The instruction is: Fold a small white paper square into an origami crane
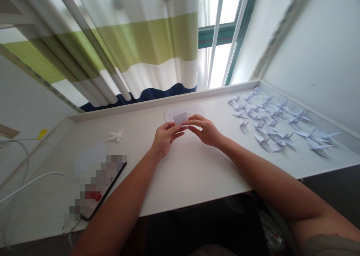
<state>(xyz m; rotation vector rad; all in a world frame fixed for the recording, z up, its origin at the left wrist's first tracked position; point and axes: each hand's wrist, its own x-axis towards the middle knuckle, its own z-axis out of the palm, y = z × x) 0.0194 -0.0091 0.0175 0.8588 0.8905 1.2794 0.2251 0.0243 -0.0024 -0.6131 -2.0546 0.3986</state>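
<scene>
A small folded piece of white paper (180, 118) is held up over the middle of the desk. My left hand (165, 137) pinches its lower edge between thumb and fingers. My right hand (204, 130) has its fingers at the paper's right side, the index finger and thumb reaching toward the left fingertips. Behind the piece lie flat sheets of paper (194, 109) with faint markings. To the right, several folded white paper cranes (271, 124) are spread across the desk.
A crumpled white tissue (115, 136) lies left of my hands. Nearer on the left are a dark-edged, partly pixelated device (105, 192) and white cables (30, 184). A raised rim (168, 102) borders the white desk (191, 173) at the back, below a striped curtain (146, 38).
</scene>
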